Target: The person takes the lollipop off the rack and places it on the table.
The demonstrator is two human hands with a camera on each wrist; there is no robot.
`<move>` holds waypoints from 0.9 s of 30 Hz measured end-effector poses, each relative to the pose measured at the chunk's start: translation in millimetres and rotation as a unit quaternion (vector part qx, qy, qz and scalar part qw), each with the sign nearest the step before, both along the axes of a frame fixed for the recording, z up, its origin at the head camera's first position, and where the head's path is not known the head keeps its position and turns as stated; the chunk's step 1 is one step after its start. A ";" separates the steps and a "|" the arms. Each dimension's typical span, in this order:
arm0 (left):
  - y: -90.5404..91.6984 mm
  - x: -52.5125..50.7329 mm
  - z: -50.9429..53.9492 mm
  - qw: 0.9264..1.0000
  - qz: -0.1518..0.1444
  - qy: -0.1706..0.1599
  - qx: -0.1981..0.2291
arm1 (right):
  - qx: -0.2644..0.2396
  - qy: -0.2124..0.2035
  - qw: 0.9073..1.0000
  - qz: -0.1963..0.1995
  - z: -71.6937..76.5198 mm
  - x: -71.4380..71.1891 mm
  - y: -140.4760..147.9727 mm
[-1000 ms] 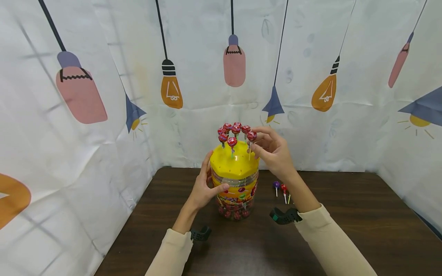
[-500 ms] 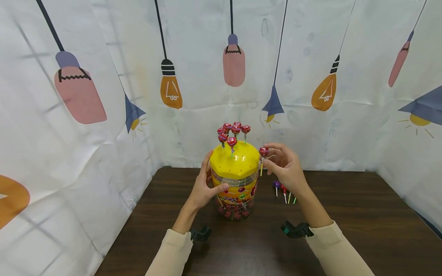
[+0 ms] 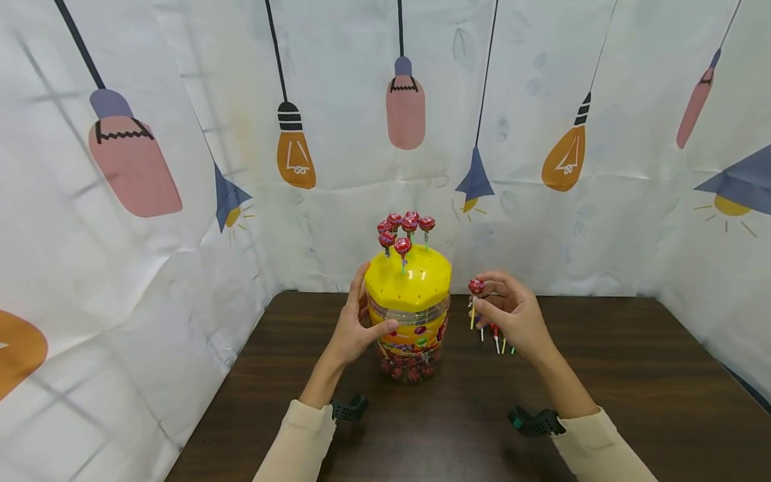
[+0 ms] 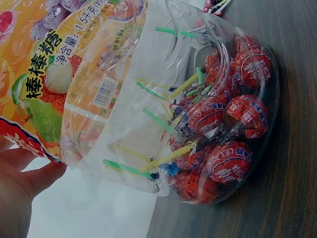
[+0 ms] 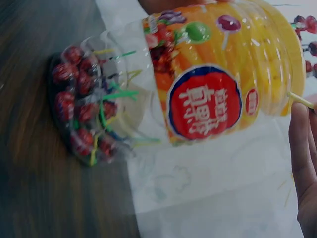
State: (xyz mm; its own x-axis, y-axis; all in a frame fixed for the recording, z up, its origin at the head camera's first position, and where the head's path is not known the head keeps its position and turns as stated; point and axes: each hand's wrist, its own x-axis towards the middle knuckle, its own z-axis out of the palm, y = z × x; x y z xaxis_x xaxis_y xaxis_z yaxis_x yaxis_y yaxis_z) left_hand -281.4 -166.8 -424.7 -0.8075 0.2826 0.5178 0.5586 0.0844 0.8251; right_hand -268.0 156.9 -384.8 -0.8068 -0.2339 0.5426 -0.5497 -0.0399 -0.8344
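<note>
A clear jar (image 3: 413, 341) with a yellow lid (image 3: 407, 281) stands on the table, red lollipops (image 4: 230, 161) lying in its bottom. Several red lollipops (image 3: 403, 246) stand upright in the lid. My left hand (image 3: 354, 335) grips the jar's left side, thumb across the front. To the right of the jar, my right hand (image 3: 512, 314) pinches a red lollipop (image 3: 476, 286) by its yellow stick, candy end up, apart from the lid. In the right wrist view, fingers (image 5: 302, 144) hold the yellow stick (image 5: 300, 100).
Beside the jar on the right, partly behind my right hand, several loose lollipops (image 3: 496, 331) lie on the dark table (image 3: 614, 361). A white printed curtain (image 3: 355, 161) hangs behind the table and along its left side.
My right hand has moved from the lid's right edge to the right and down, bringing the pinched lollipop with it. My left hand has kept its grip on the jar.
</note>
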 end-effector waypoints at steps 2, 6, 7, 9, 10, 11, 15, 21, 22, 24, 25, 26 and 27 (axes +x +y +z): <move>0.1 -0.2 -0.1 1.000 -0.001 0.000 0.000 | -0.006 -0.011 1.000 0.006 -3.3 0.8 4.5; 0.7 -0.6 0.2 1.000 -0.005 0.001 0.002 | -0.009 -0.025 1.000 0.014 -9.6 1.3 14.1; 0.8 -0.7 0.2 1.000 -0.005 0.001 0.002 | -0.007 -0.030 0.999 0.012 -11.0 1.5 16.5; 1.0 -1.1 0.1 1.000 -0.006 0.002 0.003 | -0.004 -0.040 0.999 0.009 -13.6 1.7 21.3; 0.9 -1.2 -0.1 1.000 -0.006 0.001 0.003 | -0.003 -0.044 0.999 0.007 -14.9 1.9 23.5; 0.8 -1.3 -0.3 1.000 -0.005 0.001 0.003 | -0.001 -0.050 0.999 0.003 -15.9 2.1 25.7; 0.2 -1.4 -0.6 1.000 -0.003 0.003 0.001 | -0.001 -0.054 0.999 0.002 -19.3 0.8 33.4; 0.2 -0.7 -0.6 1.000 0.003 0.002 0.000 | -0.009 -0.044 0.999 0.013 -23.5 -3.7 44.5; 0.4 -0.7 -0.8 1.000 0.003 0.001 0.000 | -0.008 -0.045 0.999 0.012 -24.0 -4.3 46.5; 0.4 -0.9 -1.1 1.000 0.002 0.000 0.000 | -0.004 -0.051 0.999 0.006 -24.5 -5.2 50.1; 0.2 -1.1 -1.4 1.000 0.001 0.000 0.000 | -0.003 -0.055 0.998 0.003 -24.8 -5.7 51.8; 0.0 -1.3 -1.6 1.000 0.001 0.000 0.000 | -0.003 -0.058 0.998 0.002 -25.2 -6.3 53.5; -0.3 -1.4 -2.0 1.000 0.001 0.000 -0.001 | -0.002 -0.061 0.998 0.001 -25.4 -7.0 55.3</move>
